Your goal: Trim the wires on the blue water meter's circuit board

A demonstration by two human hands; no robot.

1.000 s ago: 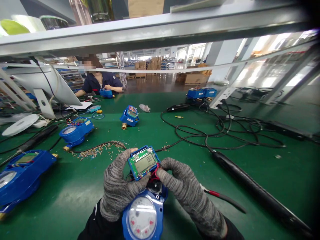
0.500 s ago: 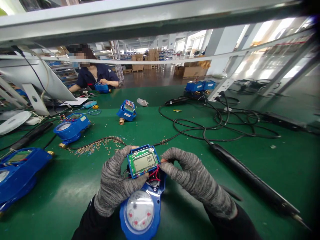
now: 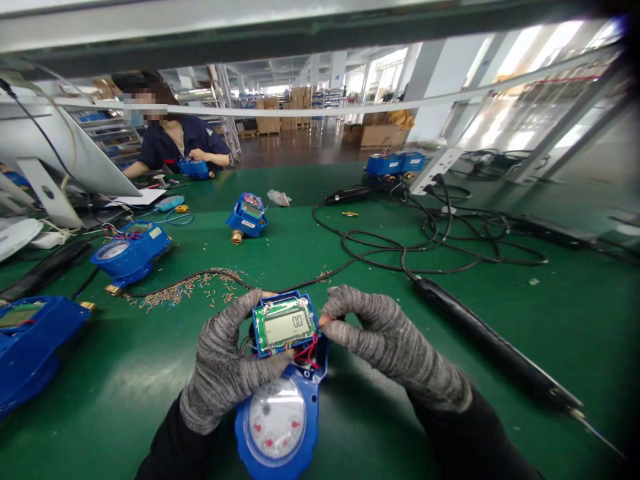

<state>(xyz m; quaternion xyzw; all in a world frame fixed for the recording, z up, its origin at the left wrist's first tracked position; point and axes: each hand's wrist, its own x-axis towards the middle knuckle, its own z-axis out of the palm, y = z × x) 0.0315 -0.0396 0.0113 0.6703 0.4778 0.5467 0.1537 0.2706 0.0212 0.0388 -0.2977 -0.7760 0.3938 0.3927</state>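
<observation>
A green circuit board with a lit display (image 3: 285,327) sits in a blue frame, tilted over the upper end of a blue meter (image 3: 311,427). My left hand (image 3: 225,367), in a grey knitted glove, grips the frame by its left side, thumb along the lower edge. At the frame's right edge, my right hand (image 3: 390,340), gloved too, has thumb and index finger pinched; what lies between the fingertips is too small to tell. Red wires (image 3: 309,352) run from the board into the housing. The meter's round dial (image 3: 277,420) faces up.
More blue meters (image 3: 131,250) stand on the green table (image 3: 370,420). Small brass-coloured pieces (image 3: 180,290) lie scattered beyond my left hand. Black cables and a black pen-like tool (image 3: 490,340) lie at the right. Across the table, a person (image 3: 175,137) handles a blue meter.
The view has shifted slightly, moving the background left and up. Both hands stay at the display frame in nearly the same pose.
</observation>
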